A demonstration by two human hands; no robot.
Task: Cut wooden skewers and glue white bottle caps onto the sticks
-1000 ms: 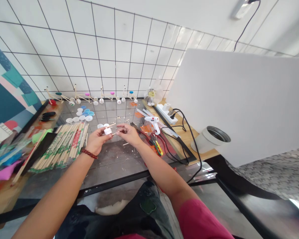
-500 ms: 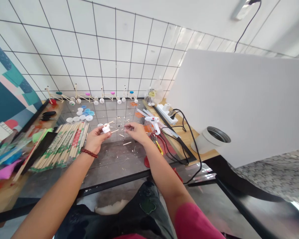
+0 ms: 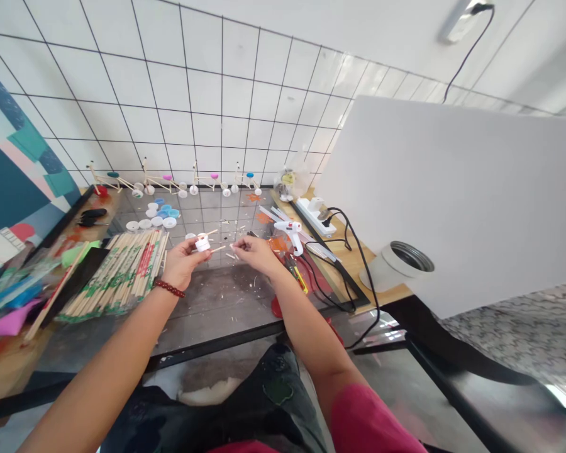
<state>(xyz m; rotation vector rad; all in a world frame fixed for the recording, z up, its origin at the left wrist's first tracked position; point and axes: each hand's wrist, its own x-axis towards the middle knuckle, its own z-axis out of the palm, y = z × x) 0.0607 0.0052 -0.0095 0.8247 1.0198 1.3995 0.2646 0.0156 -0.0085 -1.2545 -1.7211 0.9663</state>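
The left hand [image 3: 182, 264] pinches a white bottle cap [image 3: 202, 243], steadying its wooden stick [image 3: 217, 248]; the right hand [image 3: 255, 253] pinches closed just beside the cap.

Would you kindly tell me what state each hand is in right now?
Left hand: closed, holding a white cap.
Right hand: pinched closed; cannot tell whether it holds anything.

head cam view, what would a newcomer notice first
The left hand holds a white bottle cap with a wooden stick at centre, the right hand close beside it. Stick-and-cap models line the tiled wall behind; a white hot glue gun lies to the right, bundled chopsticks to the left.
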